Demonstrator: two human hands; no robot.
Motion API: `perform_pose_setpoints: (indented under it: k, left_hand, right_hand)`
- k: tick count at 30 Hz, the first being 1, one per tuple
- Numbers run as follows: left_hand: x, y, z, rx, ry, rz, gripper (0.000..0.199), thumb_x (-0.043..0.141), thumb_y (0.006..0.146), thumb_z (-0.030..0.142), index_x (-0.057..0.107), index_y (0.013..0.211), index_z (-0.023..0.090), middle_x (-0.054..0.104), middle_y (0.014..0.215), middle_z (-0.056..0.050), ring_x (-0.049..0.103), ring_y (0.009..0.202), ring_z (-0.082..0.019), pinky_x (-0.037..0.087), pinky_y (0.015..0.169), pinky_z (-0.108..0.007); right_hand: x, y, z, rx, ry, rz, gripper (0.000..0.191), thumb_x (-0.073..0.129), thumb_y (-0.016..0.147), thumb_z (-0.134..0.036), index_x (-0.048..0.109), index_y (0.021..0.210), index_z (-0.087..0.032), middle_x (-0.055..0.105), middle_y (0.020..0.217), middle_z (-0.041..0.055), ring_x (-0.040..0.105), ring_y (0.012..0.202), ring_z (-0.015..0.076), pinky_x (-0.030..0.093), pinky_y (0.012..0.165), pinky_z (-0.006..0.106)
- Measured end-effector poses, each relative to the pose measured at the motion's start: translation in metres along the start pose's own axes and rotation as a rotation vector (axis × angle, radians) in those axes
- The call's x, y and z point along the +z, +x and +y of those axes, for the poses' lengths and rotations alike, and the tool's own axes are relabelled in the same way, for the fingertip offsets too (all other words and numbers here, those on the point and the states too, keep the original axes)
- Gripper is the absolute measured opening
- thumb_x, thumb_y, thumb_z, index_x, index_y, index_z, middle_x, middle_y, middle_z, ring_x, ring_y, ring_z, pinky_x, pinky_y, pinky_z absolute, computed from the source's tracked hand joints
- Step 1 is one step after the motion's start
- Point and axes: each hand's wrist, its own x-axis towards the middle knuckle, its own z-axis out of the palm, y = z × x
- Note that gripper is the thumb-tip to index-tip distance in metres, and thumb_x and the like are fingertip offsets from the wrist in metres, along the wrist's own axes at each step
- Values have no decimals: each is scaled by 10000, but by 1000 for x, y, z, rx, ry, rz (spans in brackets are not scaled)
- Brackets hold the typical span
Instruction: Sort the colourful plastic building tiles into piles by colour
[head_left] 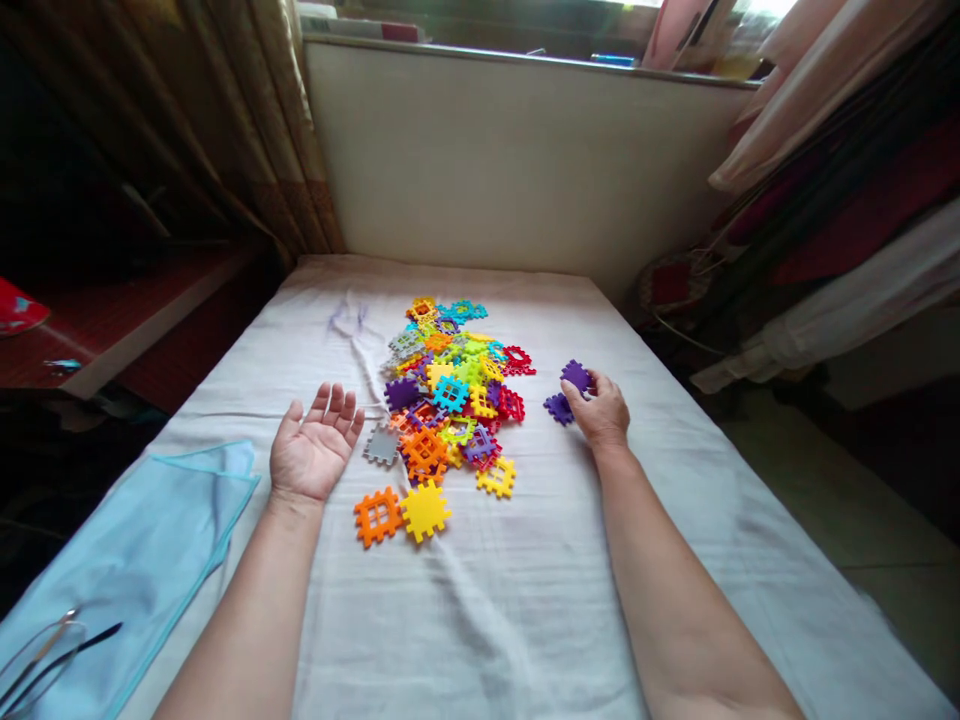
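My right hand (602, 410) pinches a solid purple interlocking tile (576, 376) between thumb and fingers, right of the pile. Just under it, another purple tile (558, 408) lies on the sheet. My left hand (313, 445) rests palm up with its fingers apart and holds nothing. Close to its fingertips is a grey tile (382, 444) at the pile's left edge. The pile mixes notched square tiles in many colours, some solid and some with window cut-outs. An orange window tile (378, 516) and a yellow tile (426, 510) lie at its near end.
A white sheet (480, 620) with creases covers the surface. On the left lies a light blue cloth (150, 560) with eyeglasses (56, 650) on it. A pale panel (517, 160) stands at the far end, with curtains (247, 120) and hanging fabric (847, 90) at the sides.
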Motion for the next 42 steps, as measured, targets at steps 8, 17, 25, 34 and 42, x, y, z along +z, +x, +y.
perform_pose_setpoints:
  k: [8,17,25,34,42]
  left_hand:
    - [0,1,-1,5,15,9,328,404,954,347,620,1125,170,748,1009,-86,701,987,-225,570,851,-417]
    - [4,-1,-1,17,44,33,356,354,977,360,629,1089,162,751,985,-76,708,969,-213,579,832,-398]
    - [4,-1,-2,16,38,21,357,352,977,357,627,1088,158,751,987,-78,710,956,-213,583,821,-407]
    - [1,-1,-1,12,47,1,352,361,976,359,635,1081,166,750,992,-77,704,979,-209,579,839,-397]
    - [11,-3,-10,6,270,11,272,456,951,329,652,1063,177,729,1045,-82,696,971,-197,571,858,-380]
  right_hand:
    - [1,-14,1,0,-247,-47,540,567,828,-503,617,1254,-176,646,1151,148,561,1051,302,408,905,420]
    - [4,-17,3,-30,-274,-40,463,554,842,-483,675,1195,-209,640,1114,139,556,1029,302,418,884,433]
    - [8,-14,11,-185,-134,178,338,536,834,-403,714,1024,-187,655,1055,122,560,1009,284,419,869,412]
    - [-2,-78,-50,-803,183,-19,189,529,920,-291,671,817,-220,707,810,35,630,781,179,461,795,309]
    - [1,-118,-66,-749,85,-189,424,680,793,-494,632,1075,-180,675,1017,106,599,947,256,470,844,376]
